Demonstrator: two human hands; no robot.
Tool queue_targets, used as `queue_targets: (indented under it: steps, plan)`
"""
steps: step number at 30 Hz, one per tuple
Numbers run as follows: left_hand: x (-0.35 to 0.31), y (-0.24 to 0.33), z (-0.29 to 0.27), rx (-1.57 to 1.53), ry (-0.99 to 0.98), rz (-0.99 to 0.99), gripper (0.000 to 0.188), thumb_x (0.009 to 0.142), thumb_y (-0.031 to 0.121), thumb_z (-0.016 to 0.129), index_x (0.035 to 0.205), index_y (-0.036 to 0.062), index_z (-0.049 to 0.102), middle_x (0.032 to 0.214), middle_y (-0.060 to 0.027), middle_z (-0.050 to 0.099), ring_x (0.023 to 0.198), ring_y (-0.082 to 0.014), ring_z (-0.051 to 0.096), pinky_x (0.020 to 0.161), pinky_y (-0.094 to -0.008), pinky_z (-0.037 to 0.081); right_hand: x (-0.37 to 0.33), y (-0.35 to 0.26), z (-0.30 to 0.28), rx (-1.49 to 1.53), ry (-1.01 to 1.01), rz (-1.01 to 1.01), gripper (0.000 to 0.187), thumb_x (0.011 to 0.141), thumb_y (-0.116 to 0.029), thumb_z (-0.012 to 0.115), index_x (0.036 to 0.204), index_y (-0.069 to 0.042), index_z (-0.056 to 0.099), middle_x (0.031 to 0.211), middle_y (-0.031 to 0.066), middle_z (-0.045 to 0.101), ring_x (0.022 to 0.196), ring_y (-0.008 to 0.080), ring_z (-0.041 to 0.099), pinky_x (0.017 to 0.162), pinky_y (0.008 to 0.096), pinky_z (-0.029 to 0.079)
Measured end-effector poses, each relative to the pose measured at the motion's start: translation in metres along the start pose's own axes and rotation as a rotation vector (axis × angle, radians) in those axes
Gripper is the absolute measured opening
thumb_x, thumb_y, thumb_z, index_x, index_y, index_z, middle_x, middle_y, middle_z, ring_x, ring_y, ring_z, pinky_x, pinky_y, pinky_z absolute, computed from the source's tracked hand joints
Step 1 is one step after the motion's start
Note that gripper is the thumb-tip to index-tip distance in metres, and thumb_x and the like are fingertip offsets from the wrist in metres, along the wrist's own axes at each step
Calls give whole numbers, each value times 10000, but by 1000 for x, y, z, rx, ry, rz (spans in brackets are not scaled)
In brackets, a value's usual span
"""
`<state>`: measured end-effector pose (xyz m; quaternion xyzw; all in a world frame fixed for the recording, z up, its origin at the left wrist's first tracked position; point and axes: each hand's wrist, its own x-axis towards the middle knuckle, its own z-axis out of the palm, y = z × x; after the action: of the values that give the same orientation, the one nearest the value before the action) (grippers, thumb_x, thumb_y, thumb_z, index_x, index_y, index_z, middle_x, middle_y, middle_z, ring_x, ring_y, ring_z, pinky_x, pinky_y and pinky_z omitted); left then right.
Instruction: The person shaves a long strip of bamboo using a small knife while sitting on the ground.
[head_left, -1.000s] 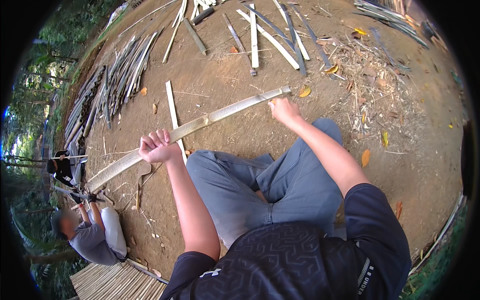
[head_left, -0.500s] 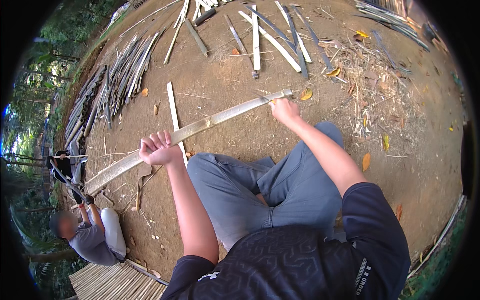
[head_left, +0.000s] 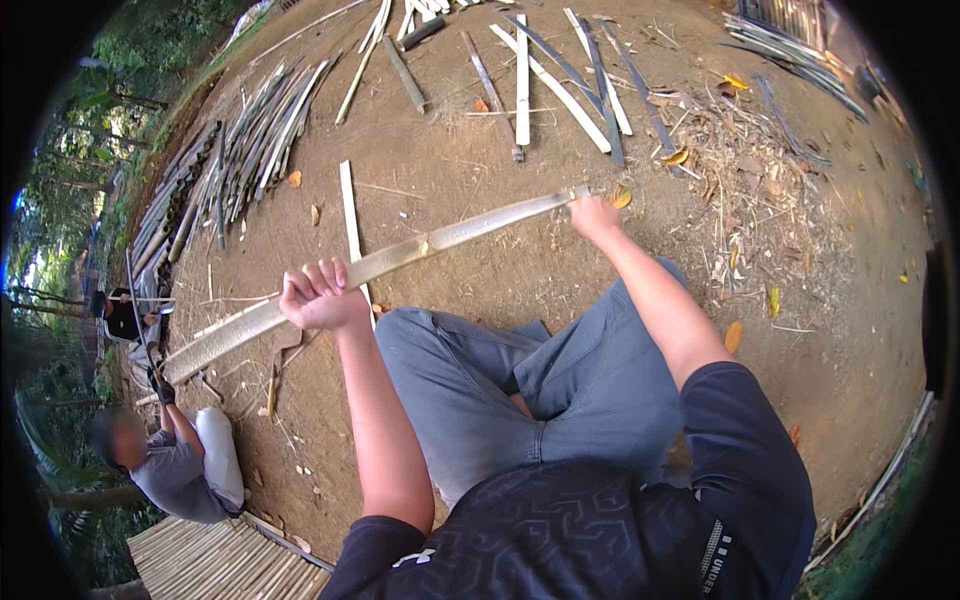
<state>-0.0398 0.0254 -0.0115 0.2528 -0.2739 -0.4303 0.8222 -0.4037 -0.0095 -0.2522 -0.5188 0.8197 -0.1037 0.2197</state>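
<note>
The left grip [head_left: 322, 297] is clasping a long bamboo strip [head_left: 480, 225]; the right grip [head_left: 596, 217] is sitting curled tight at its end (I cannot tell around what).

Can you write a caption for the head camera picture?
Left hand grips a long bamboo strip, right hand at one end.

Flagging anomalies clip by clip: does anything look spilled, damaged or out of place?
Nothing looks clearly damaged. Shavings and leaves litter the ground at right, looking untidy. One pale strip lies apart from the others, partly behind the bamboo strip in the left hand.
</note>
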Motion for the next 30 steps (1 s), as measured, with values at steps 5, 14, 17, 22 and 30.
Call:
queue_targets:
  steps: [5, 14, 17, 22, 30]
  plan:
    - [1, -3, 2, -1, -30, -23, 319, 891, 270, 324, 604, 167, 228, 465, 25, 217, 388, -92, 183, 363, -251, 247, 7, 14, -5, -5, -69, 106, 418, 956, -397, 520, 1092, -40, 691, 1130, 198, 682, 1081, 353, 652, 917, 467, 514]
    - [1, -13, 26, -14, -231, -62, 305, 861, 285, 363, 611, 158, 245, 475, 17, 206, 405, -103, 174, 391, -265, 239, -14, 26, -37, 159, -79, 91, 389, 979, -399, 503, 1147, -101, 689, 1087, 157, 705, 994, 332, 684, 862, 465, 516]
    - [4, 0, 19, -21, -317, -62, 325, 848, 304, 397, 601, 162, 241, 467, 23, 204, 405, -101, 170, 406, -266, 243, -85, -44, -70, 412, -114, -243, 442, 974, -481, 498, 1103, -113, 708, 857, 176, 711, 804, 311, 686, 752, 443, 506]
    - [7, 4, 24, -42, -447, -117, 351, 830, 320, 442, 586, 168, 240, 454, 27, 194, 401, -95, 172, 431, -264, 256, -153, -96, -115, 185, -55, -204, 415, 984, -435, 475, 1059, -95, 701, 985, 181, 712, 985, 345, 681, 848, 481, 516]
    - [9, -5, 32, -73, -461, -138, 364, 824, 317, 458, 576, 171, 235, 448, 29, 191, 399, -92, 176, 437, -260, 256, -98, -38, -85, 263, -155, -56, 380, 993, -391, 479, 1091, -94, 693, 1030, 209, 697, 1008, 370, 670, 876, 482, 513]
